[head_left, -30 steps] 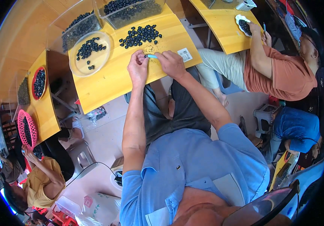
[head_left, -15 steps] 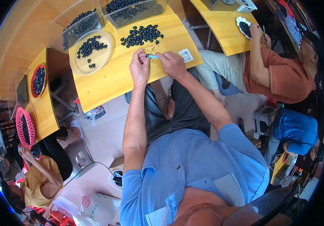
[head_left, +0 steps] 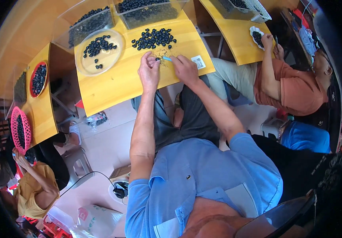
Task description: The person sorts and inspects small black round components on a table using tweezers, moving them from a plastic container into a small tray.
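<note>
At the near edge of the yellow table [head_left: 115, 89], my left hand [head_left: 149, 73] pinches a small dark round bead-like piece [head_left: 157, 59] between its fingertips. My right hand [head_left: 186, 70] grips a slim light-blue stick-like tool [head_left: 167, 58], its end pointing at the piece with a small gap between them. What kind of tool it is I cannot make out. Brownish crumbs [head_left: 163, 52] lie scattered just beyond my fingers. Farther back spreads a loose pile of the same dark pieces [head_left: 154, 39]. To its left, a round clear tray [head_left: 111, 63] holds more of them.
Two clear bins [head_left: 151, 18] of dark pieces stand at the table's far side. A white label card [head_left: 198, 62] lies right of my right hand. Co-workers sit at tables on both sides, with a pink basket [head_left: 27, 131], a red-rimmed bowl [head_left: 31, 85] and a white dish [head_left: 252, 31].
The blue tool has drawn slightly away from the piece in my left hand. Someone in black now shows behind me at the right. The whole view has shifted a little.
</note>
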The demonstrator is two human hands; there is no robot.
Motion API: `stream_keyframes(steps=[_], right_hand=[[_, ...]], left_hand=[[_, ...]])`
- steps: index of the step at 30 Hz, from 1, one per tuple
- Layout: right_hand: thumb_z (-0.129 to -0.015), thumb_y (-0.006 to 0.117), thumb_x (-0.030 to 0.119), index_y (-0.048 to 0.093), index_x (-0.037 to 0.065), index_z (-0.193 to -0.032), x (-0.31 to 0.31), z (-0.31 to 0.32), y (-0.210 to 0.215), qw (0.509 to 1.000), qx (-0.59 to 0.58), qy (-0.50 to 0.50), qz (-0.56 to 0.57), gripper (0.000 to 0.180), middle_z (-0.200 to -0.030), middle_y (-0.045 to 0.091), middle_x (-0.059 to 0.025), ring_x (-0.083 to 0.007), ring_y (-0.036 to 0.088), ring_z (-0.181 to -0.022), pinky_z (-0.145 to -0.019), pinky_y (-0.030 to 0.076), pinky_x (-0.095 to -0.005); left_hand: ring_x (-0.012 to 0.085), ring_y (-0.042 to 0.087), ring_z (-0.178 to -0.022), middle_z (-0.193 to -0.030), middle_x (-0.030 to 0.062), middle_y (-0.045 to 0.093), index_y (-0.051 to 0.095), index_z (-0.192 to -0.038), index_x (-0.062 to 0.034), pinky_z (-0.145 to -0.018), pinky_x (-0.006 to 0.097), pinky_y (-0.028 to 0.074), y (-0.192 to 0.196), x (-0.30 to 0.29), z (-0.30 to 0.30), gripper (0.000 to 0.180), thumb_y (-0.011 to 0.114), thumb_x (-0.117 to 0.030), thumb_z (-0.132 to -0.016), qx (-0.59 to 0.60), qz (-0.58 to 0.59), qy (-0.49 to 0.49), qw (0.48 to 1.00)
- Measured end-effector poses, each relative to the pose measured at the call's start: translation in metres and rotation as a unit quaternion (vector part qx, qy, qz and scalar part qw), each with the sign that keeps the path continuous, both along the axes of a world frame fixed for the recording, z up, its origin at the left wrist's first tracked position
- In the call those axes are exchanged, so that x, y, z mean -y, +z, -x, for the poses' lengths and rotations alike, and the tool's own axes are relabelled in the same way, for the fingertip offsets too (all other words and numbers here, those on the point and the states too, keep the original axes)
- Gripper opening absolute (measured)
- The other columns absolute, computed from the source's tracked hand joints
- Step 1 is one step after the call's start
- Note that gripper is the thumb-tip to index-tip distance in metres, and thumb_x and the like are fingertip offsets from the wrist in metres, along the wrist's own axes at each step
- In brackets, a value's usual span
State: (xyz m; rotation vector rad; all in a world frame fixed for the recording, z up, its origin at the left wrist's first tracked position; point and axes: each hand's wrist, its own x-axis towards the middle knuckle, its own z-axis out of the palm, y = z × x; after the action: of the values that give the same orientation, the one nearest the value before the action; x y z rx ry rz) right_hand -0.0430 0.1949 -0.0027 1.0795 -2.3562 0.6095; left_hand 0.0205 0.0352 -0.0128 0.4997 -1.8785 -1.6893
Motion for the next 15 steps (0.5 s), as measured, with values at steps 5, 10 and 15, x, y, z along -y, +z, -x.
stream_keyframes(steps=[5,10,15], right_hand=[[-0.088,0.069,0.008,0.073,0.011,-0.115,-0.001,-0.0013,0.004,0.999,-0.018,0.036,0.023,0.027,-0.082,0.058,-0.007,-0.0273,0.066,-0.075,-0.063,0.053,-0.0408],[-0.088,0.07,0.007,0.073,0.011,-0.115,0.0003,-0.0009,0.0068,0.999,-0.018,0.045,0.011,0.027,-0.081,0.058,-0.0066,-0.0266,0.065,-0.073,-0.062,0.053,-0.0402],[-0.086,0.066,0.007,0.072,0.009,-0.113,0.0029,0.0016,0.0063,1.0,-0.012,0.027,0.001,0.028,-0.083,0.058,-0.0071,-0.0257,0.067,-0.078,-0.065,0.055,-0.0391]], left_hand=[[0.0155,0.07,-0.081,-0.092,0.0087,0.071,0.062,-0.128,0.002,-0.078,0.03,0.058,0.0025,-0.0032,0.001,0.041,0.074,0.005,-0.089,-0.003,0.052,-0.005,0.999],[0.016,0.07,-0.081,-0.093,0.0094,0.071,0.062,-0.128,0.0022,-0.077,0.03,0.058,-0.0002,-0.0024,0.0031,0.041,0.075,0.005,-0.089,0.005,0.063,-0.007,0.998],[0.017,0.069,-0.08,-0.093,0.01,0.071,0.062,-0.129,0.0027,-0.076,0.031,0.058,0.0042,-0.002,0.0032,0.043,0.075,0.005,-0.088,0.008,0.071,-0.015,0.997]])
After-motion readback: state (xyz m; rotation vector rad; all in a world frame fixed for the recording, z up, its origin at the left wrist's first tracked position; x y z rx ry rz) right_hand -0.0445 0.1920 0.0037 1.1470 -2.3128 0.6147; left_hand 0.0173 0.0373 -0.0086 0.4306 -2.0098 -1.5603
